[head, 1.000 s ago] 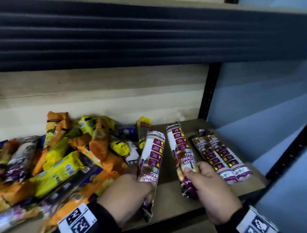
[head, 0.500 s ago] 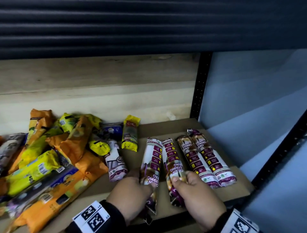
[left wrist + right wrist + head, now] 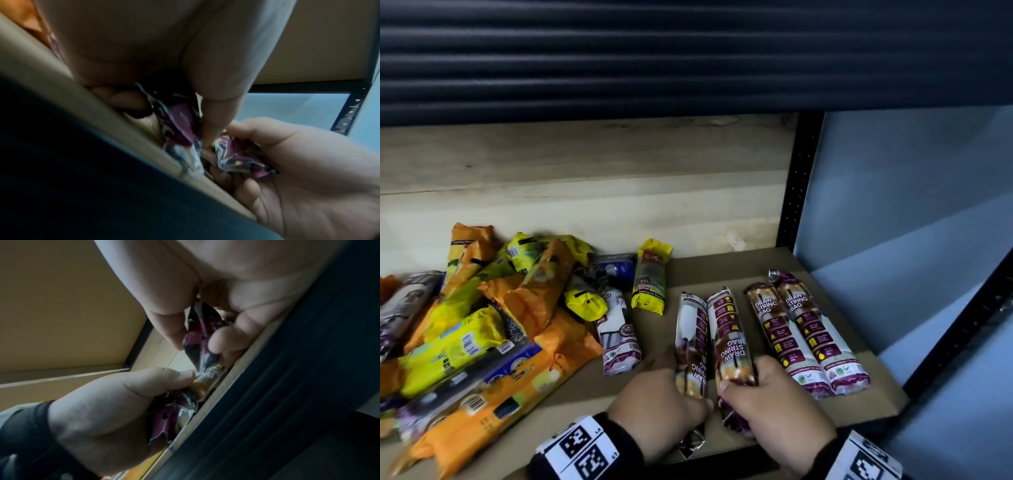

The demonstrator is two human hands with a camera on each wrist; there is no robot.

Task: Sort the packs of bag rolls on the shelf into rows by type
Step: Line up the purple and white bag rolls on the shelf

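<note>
Two purple-and-white draw string bag packs lie side by side on the wooden shelf (image 3: 722, 270). My left hand (image 3: 664, 401) grips the near end of the left pack (image 3: 691, 329). My right hand (image 3: 774, 401) grips the near end of the right pack (image 3: 729, 329). The left wrist view shows fingers curled round the left pack's crimped end (image 3: 179, 123); in the right wrist view the thumb and fingers pinch the right pack (image 3: 197, 339). Two more draw string packs (image 3: 804, 329) lie parallel just to the right. A mixed heap of orange, yellow and blue packs (image 3: 482, 325) fills the left.
A short yellow pack (image 3: 650, 277) and a short purple-and-white pack (image 3: 618, 335) lie between the heap and my hands. A black shelf post (image 3: 796, 185) stands at the back right. The upper shelf's dark ribbed edge (image 3: 688, 51) hangs overhead. The shelf's front edge runs under my wrists.
Both hands drew the two packs together and rightward, down onto the shelf beside the placed pair. The view shifted right, uncovering two short packs near the heap.
</note>
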